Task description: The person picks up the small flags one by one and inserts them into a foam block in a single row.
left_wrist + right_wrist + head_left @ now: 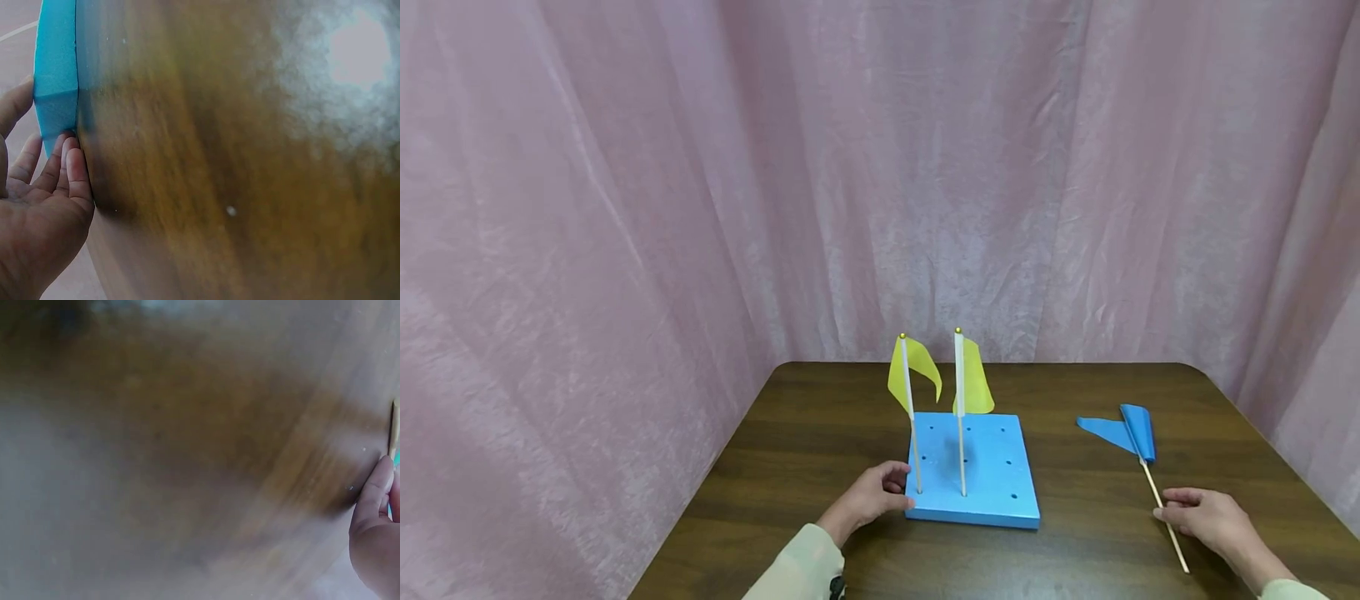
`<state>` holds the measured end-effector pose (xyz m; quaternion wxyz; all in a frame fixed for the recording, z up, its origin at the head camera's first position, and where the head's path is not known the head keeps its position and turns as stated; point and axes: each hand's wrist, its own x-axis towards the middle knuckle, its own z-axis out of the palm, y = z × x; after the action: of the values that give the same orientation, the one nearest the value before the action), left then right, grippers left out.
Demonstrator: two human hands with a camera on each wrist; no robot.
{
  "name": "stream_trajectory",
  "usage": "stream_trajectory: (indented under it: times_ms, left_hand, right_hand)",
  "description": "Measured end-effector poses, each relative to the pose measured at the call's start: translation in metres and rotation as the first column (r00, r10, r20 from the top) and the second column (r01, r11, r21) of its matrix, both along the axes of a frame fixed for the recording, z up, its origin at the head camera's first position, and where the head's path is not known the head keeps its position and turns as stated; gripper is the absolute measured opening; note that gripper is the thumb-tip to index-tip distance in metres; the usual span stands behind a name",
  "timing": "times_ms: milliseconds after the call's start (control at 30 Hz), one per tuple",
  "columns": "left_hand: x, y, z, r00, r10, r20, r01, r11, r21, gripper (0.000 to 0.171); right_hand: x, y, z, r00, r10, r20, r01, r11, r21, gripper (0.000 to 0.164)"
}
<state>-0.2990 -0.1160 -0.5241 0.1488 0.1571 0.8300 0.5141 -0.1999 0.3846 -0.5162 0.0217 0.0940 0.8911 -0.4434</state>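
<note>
A light-blue board [988, 475] with several small holes lies on the table. Two yellow flags stand in its near row: one at the left [898, 375], the other in the middle [973, 379]. My left hand [868, 497] holds the board's left edge by the near corner, thumb and fingertips against it. The left wrist view shows curled fingers at the board's side [56, 69]. Off to the right, my right hand [1206, 521] pinches the wooden stick of a blue flag [1138, 433], which lies along the table. Only the stick's end [395, 428] shows in the right wrist view.
The brown wooden table [820, 417] has rounded far corners. Pink curtains [880, 183] hang behind it and along its sides. A stretch of tabletop lies between the board and the blue flag.
</note>
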Motion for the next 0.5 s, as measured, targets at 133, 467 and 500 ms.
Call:
stream_trajectory:
  times_ms: [133,467,500]
  left_hand:
    - [0.001,-0.001,0.0,1.0,0.004,0.006,-0.004,1.0,0.001,0.048]
    - [0.001,-0.003,-0.002,1.0,0.012,0.016,-0.012,1.0,0.004,0.049]
    - [0.001,-0.004,-0.002,1.0,0.016,0.02,-0.016,1.0,0.001,0.049]
  right_hand:
    - [-0.004,0.0,-0.001,1.0,0.006,-0.001,-0.006,1.0,-0.03,0.055]
    - [-0.011,0.001,-0.003,1.0,-0.016,0.026,0.018,0.997,-0.072,0.052]
    - [-0.012,0.001,-0.003,1.0,-0.021,0.022,0.023,0.998,-0.059,0.051]
